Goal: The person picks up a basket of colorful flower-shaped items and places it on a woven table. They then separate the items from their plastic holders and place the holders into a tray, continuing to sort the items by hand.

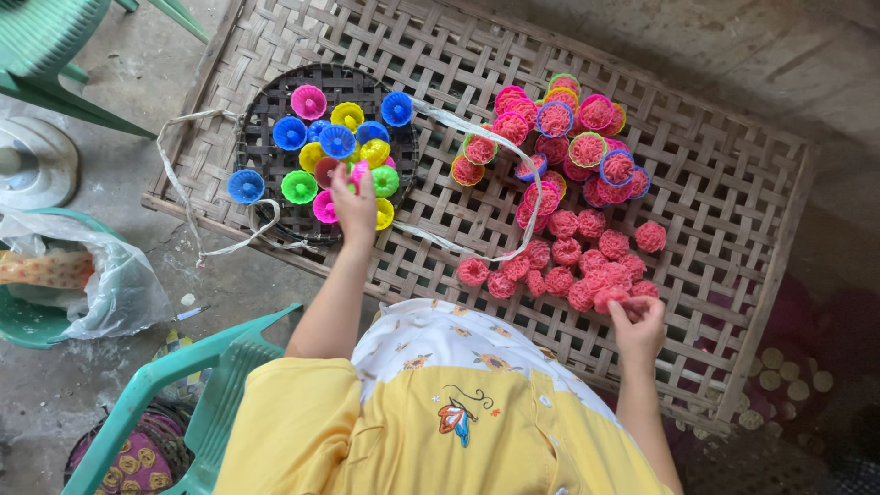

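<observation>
on a woven bamboo counter (733,183), the left hand (353,206) pinches a pink cup (358,170) over the round tray (257,119), the right hand (637,325) grips a red cake (611,298) at the near edge of the pile.

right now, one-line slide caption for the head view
Left hand over a basket of coloured cups; right hand at pink lacy rounds.
</observation>
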`<action>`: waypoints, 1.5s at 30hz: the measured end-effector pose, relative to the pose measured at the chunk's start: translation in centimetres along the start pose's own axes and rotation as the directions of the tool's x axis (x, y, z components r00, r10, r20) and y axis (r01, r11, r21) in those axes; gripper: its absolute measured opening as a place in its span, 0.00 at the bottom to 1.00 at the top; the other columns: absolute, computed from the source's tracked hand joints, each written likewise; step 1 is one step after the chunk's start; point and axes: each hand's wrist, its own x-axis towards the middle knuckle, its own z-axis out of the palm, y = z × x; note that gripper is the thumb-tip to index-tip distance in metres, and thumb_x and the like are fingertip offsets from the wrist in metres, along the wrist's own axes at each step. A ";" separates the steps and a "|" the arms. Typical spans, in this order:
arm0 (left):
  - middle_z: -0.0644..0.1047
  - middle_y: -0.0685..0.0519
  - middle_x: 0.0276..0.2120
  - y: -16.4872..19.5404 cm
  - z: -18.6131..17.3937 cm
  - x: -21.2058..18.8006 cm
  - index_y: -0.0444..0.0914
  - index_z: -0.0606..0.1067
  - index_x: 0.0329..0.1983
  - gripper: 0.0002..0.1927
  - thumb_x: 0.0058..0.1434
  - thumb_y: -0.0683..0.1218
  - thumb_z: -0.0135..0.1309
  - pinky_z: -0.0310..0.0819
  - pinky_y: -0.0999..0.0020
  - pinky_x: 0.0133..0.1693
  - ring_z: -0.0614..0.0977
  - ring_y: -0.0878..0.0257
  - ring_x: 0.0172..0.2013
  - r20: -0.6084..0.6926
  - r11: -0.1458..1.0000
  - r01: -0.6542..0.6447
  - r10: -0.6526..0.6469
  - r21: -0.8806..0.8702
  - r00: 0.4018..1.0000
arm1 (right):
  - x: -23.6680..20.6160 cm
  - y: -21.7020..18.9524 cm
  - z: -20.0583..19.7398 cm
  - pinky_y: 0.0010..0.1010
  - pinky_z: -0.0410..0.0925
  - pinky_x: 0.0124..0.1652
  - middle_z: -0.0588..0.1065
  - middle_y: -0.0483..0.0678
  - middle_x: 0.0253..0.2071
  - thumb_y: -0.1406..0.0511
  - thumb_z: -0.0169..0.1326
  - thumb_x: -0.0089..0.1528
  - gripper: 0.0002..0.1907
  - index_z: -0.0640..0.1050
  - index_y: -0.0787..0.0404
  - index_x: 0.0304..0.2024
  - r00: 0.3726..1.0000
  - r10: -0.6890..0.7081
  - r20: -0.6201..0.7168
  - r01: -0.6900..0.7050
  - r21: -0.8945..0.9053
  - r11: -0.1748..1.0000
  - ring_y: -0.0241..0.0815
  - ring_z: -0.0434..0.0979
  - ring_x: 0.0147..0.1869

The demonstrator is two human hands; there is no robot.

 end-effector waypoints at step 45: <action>0.81 0.53 0.45 3.5 5.7 -8.5 0.37 0.74 0.53 0.19 0.69 0.53 0.43 0.78 0.59 0.51 0.83 0.62 0.47 0.896 0.449 0.848 -0.196 -0.280 0.399 | -2.5 -6.1 7.3 0.27 0.75 0.41 0.77 0.49 0.44 0.65 0.64 0.62 0.08 0.82 0.63 0.40 0.911 -0.385 0.149 0.409 -0.196 0.891 0.37 0.80 0.42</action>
